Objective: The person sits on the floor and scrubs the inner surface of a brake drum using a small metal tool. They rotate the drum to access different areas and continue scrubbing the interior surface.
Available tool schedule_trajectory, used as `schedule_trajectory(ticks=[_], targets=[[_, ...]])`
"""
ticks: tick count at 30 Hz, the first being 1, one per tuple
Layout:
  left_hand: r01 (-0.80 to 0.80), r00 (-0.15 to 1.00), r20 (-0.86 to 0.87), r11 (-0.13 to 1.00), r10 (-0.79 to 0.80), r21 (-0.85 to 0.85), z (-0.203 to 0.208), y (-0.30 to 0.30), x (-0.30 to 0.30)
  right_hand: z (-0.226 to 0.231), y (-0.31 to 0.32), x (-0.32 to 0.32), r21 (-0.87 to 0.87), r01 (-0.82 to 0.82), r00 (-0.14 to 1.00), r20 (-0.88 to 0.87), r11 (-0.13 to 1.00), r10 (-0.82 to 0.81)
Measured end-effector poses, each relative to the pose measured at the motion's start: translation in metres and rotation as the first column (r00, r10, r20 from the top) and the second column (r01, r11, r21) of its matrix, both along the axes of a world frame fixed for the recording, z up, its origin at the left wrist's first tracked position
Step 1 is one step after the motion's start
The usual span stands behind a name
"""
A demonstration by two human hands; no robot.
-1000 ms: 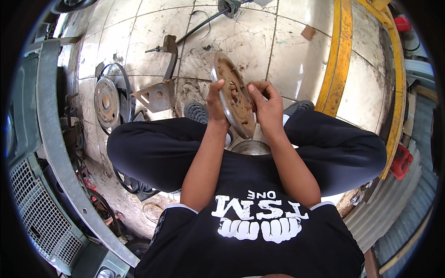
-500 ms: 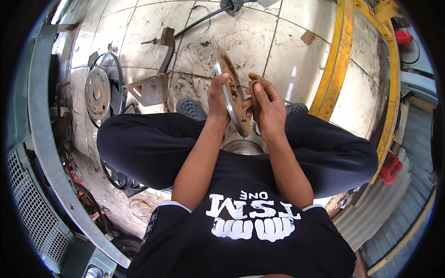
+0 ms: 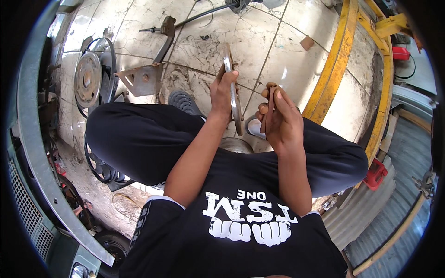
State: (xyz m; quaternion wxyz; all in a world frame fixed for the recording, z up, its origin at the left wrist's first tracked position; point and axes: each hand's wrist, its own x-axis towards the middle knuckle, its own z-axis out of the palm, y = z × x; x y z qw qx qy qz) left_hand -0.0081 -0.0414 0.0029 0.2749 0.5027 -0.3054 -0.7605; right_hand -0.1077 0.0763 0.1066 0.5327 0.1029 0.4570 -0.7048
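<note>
My left hand (image 3: pixel 221 96) is closed on the rim of a round metal disc (image 3: pixel 235 95), held upright and seen almost edge-on. The disc looks worn and rust-stained, with a bright outer edge. To its right, a hand's width away, my right hand (image 3: pixel 288 121) pinches a folded brown strip that looks like sandpaper (image 3: pixel 267 113) between thumb and fingers. The strip does not touch the disc. Below the disc, between my legs, part of another round metal piece (image 3: pixel 236 144) shows; the rest is hidden by my clothes.
On the tiled floor at left lie a round metal wheel (image 3: pixel 88 78) with a black belt and a pedal-like bracket (image 3: pixel 143 78). A long rod (image 3: pixel 199 19) lies farther off. A yellow metal frame (image 3: pixel 333 55) and a red container (image 3: pixel 375 175) stand at right.
My right hand has moved right and toward me with the brown strip, away from the disc. The disc has turned more edge-on. The whole view has shifted slightly.
</note>
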Motion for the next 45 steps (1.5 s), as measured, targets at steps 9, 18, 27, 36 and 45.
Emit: schedule_trajectory(ticks=[9, 18, 27, 36, 45], targets=[[-0.097, 0.990, -0.095, 0.993, 0.102, 0.061, -0.013, 0.007, 0.006, -0.081, -0.005, 0.017, 0.330, -0.142, 0.793, -0.527, 0.933, 0.307], [-0.132, 0.973, -0.171, 0.984, 0.153, 0.123, -0.009, 0.010, 0.005, -0.082, -0.017, 0.034, 0.259, -0.166, 0.758, -0.583, 0.952, 0.291], [-0.093, 0.989, -0.110, 0.993, 0.101, 0.077, -0.017, 0.014, 0.009, -0.092, -0.012, 0.042, 0.363, -0.079, 0.690, -0.652, 0.929, 0.313], [-0.030, 0.997, -0.073, 0.999, 0.028, -0.033, 0.001, 0.018, -0.003, -0.076, -0.012, 0.021, 0.247, -0.010, 0.845, -0.516, 0.969, 0.140], [-0.180, 0.957, -0.186, 0.959, 0.221, 0.217, -0.001, 0.011, 0.003, -0.073, -0.018, 0.028, 0.278, -0.174, 0.814, -0.499, 0.945, 0.296]])
